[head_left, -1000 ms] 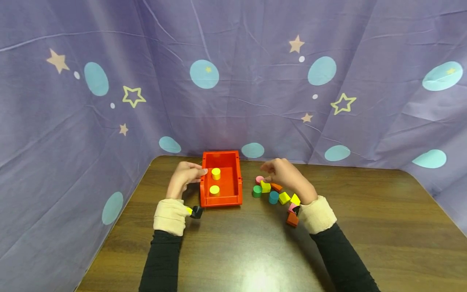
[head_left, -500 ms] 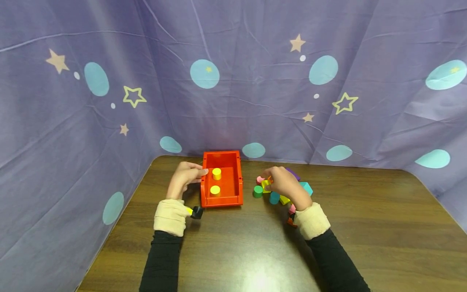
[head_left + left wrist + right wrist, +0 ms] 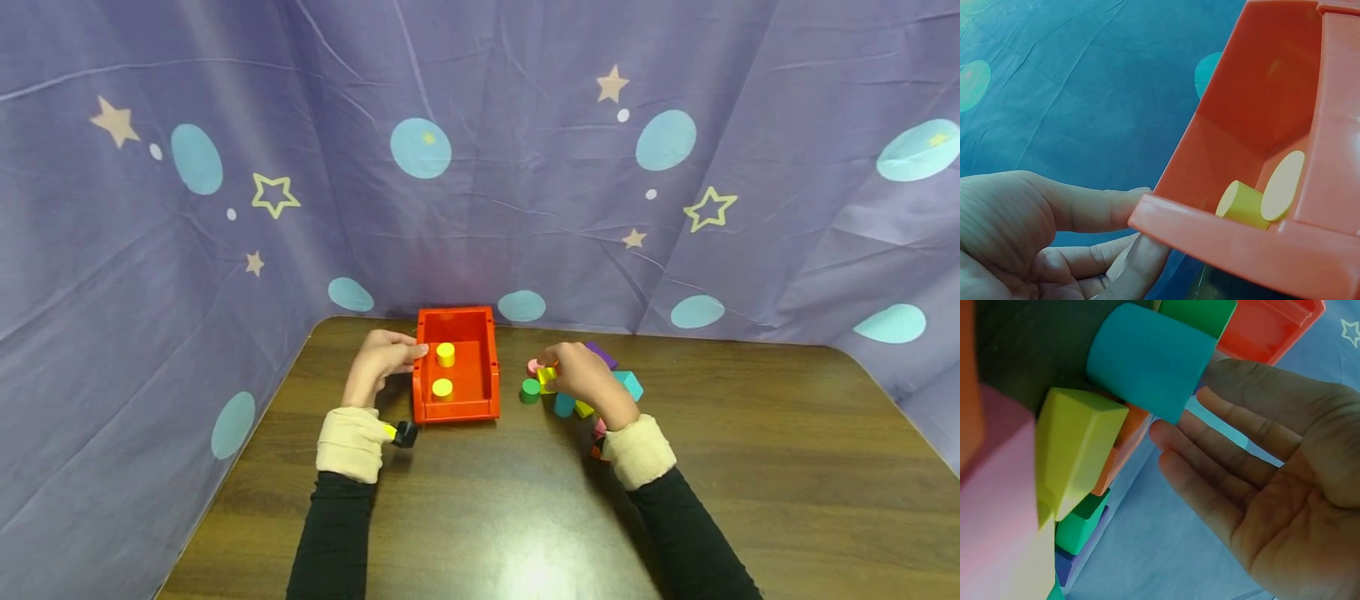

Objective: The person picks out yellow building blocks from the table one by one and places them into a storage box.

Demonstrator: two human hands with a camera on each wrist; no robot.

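My left hand [image 3: 380, 362] pinches the left wall of a red plastic bin [image 3: 474, 410], thumb at the rim and fingers beneath it, as the left wrist view shows. Two yellow cylinders [image 3: 446, 355] stand inside the bin. To the right, my right hand [image 3: 583, 377] reaches down among loose blocks, with thumb and fingers around a yellow block [image 3: 545, 381]. In the right wrist view a blue cylinder [image 3: 1147, 362] hides the fingertips of the right hand [image 3: 1285, 469]. A green cylinder [image 3: 530, 392] and a pink block [image 3: 534, 367] lie close by the fingers.
Near the right hand lie a purple block [image 3: 602, 355], a turquoise block [image 3: 628, 384] and an orange block [image 3: 598, 453], partly under the wrist. The brown table [image 3: 465, 508] ends at a purple curtain [image 3: 525, 208] behind the bin.
My right hand has come down and slightly toward me onto the yellow block, uncovering the purple and turquoise blocks. The left hand and the bin hold their place.
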